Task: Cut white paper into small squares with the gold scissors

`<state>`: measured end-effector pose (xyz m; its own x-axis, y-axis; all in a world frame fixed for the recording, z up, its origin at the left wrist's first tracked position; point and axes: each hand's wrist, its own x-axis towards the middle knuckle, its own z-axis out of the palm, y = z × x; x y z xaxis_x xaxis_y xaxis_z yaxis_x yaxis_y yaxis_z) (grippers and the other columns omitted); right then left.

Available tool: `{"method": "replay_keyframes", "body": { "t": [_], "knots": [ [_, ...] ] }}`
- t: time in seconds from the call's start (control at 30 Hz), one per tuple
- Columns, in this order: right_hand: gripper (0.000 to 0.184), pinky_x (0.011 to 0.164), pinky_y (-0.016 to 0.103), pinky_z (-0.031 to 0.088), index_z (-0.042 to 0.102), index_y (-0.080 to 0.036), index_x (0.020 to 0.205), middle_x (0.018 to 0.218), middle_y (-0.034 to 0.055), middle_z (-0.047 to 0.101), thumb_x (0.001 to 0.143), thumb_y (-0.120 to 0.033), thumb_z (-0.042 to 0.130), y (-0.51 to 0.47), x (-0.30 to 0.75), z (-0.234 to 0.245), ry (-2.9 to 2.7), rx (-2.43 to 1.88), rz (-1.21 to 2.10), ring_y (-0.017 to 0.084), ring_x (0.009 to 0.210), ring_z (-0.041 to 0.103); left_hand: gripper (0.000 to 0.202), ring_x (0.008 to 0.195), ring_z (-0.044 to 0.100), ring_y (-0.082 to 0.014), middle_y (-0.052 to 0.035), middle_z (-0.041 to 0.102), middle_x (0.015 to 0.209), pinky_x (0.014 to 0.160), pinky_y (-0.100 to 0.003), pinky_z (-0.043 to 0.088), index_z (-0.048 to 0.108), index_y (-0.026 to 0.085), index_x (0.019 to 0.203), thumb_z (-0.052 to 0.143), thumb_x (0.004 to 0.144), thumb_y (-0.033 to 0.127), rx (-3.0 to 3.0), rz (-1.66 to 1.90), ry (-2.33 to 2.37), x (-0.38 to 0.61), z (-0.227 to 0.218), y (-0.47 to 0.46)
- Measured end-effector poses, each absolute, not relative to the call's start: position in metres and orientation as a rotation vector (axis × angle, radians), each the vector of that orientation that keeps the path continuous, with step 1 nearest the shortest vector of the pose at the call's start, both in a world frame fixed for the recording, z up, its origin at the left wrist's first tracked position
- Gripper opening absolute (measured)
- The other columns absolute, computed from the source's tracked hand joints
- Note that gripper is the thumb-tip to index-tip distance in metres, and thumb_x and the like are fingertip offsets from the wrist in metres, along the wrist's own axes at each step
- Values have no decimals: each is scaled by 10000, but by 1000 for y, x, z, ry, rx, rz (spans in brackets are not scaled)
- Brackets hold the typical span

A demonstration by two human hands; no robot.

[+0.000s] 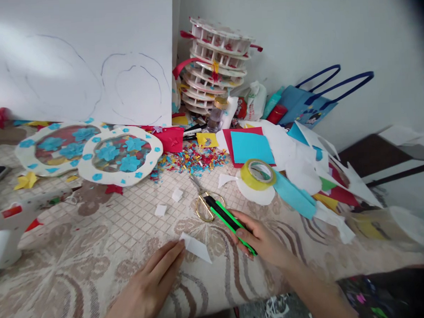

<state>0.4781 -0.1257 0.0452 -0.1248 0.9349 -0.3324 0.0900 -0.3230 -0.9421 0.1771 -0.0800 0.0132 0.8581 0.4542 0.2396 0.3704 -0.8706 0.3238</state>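
In the head view, my right hand (pixel 252 233) is wrapped round a green and black utility knife (pixel 232 223). Its black front end lies over the handles of gold scissors (pixel 204 207); no blade can be made out. My left hand (pixel 160 269) has its fingers together, with the fingertips at the left end of a small white paper strip (pixel 198 248). The thumb is hidden. Beyond the strip, two small white paper squares (pixel 161 210) lie on the patterned tablecloth (pixel 107 257).
Two white rings with blue paper flowers (pixel 120 156) lie at the left, near a glue gun (pixel 10 212). Coloured paper scraps (pixel 198 159) are heaped mid-table. Yellow tape (pixel 258 173), blue sheets (pixel 252 147) and white paper fill the right. A tiered white model (pixel 215 65) stands behind.
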Motion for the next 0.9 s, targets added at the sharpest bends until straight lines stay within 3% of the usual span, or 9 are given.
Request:
{"method": "replay_keyframes", "body": {
  "t": [0.2, 0.3, 0.47, 0.6, 0.77, 0.9],
  "knots": [
    [520, 464, 226, 380, 339, -243, 1368, 790, 4, 519, 908, -451, 465, -133, 479, 44, -1277, -1478, 1498, 90, 503, 439, 575, 1319, 371, -240, -89, 402, 1453, 1031, -353, 398, 325, 187, 1414, 324, 870, 3, 2779, 439, 610, 176, 12, -80],
    [490, 526, 242, 400, 329, -250, 1376, 808, 12, 523, 931, -435, 421, -136, 479, 45, -1351, -1501, 1485, 102, 550, 440, 594, 1313, 381, -228, -70, 409, 1450, 1033, -342, 394, 321, 210, 1416, 317, 864, -11, 2765, 436, 622, 177, 13, -80],
    [457, 486, 244, 365, 329, -277, 1371, 799, 11, 509, 941, -410, 406, -139, 479, 44, -1387, -1562, 1461, 102, 518, 416, 593, 1310, 386, -218, -54, 433, 1436, 1026, -341, 408, 309, 227, 1421, 304, 872, 2, 2772, 465, 623, 178, 14, -81],
    [440, 546, 269, 413, 252, -319, 1366, 869, 18, 513, 951, -359, 393, -140, 481, 52, -1369, -1476, 1464, 117, 563, 468, 626, 1314, 378, -235, -58, 422, 1443, 1025, -363, 413, 315, 218, 1419, 312, 840, -22, 2773, 407, 627, 177, 14, -81],
    [261, 593, 297, 428, 402, -324, 1174, 820, 9, 498, 921, -367, 448, -142, 493, 75, -1421, -1403, 1488, 154, 632, 500, 692, 1313, 375, -216, -59, 416, 1447, 1030, -347, 405, 197, 214, 1455, 285, 822, -51, 2723, 343, 639, 176, 18, -81],
    [550, 655, 368, 435, 407, -322, 1240, 908, 69, 553, 774, -558, 578, -143, 501, 80, -1375, -1349, 1476, 225, 766, 551, 711, 1299, 390, -190, -67, 439, 1428, 1028, -336, 405, 117, 229, 1464, 264, 831, -58, 2629, 308, 669, 177, 23, -79]
  ]
}}
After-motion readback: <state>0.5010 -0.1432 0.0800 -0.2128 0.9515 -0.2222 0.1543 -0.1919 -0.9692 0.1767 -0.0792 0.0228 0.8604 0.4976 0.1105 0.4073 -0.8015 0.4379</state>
